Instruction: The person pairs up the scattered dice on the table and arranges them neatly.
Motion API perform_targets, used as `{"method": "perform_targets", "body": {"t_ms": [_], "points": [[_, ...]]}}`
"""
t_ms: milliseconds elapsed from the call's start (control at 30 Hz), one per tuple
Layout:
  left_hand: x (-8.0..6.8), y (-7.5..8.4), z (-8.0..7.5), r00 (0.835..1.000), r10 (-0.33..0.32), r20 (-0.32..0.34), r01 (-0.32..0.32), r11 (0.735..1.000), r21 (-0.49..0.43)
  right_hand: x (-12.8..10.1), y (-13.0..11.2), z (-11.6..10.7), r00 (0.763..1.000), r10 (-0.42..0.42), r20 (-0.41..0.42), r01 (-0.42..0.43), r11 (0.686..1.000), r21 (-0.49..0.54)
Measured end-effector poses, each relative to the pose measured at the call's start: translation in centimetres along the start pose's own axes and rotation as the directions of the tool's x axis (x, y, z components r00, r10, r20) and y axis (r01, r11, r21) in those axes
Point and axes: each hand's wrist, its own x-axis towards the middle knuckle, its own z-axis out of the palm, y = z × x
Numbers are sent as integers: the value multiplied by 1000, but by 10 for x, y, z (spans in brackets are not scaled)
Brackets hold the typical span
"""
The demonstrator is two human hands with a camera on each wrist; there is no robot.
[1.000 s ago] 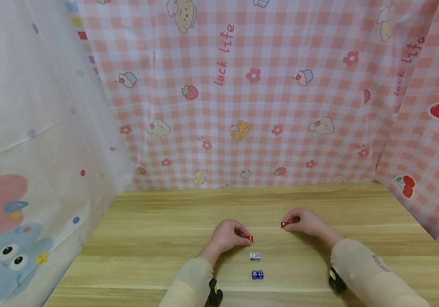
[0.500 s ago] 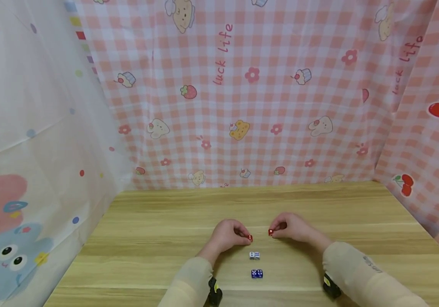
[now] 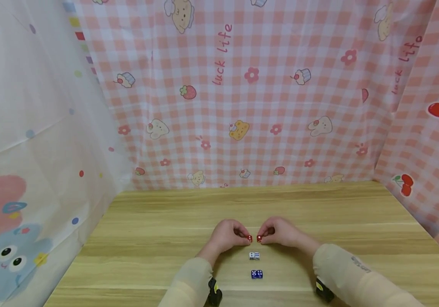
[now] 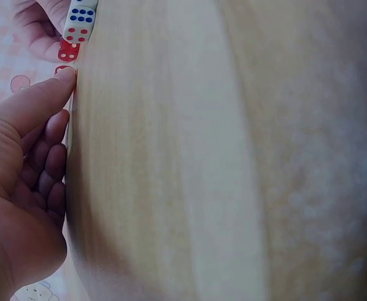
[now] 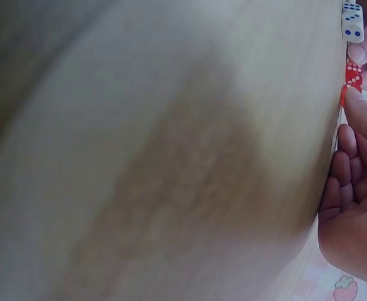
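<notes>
Pinching 1 red die (image 3: 259, 238) in my right hand (image 3: 281, 232), I have brought it in beside the other red die (image 3: 249, 238) pinched in my left hand (image 3: 225, 234); they were well apart a second ago. Nearer me than both hands, the white pair (image 3: 254, 256) and blue pair (image 3: 257, 274) sit on the counter (image 3: 146, 238), so a third pair looks nearly formed.
</notes>
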Motion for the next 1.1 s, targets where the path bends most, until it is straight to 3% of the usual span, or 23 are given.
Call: {"method": "perform_targets", "body": {"t_ms": [533, 1100], "points": [[0, -2, 0, 1000, -2, 3, 2, 1000, 25, 5, -10, 11, 999, 15, -31, -15, 999, -28], [-1, -2, -1, 999, 36, 5, -36, 999, 11, 6, -11, 11, 1000, 17, -24, -17, 1000, -7]]}}
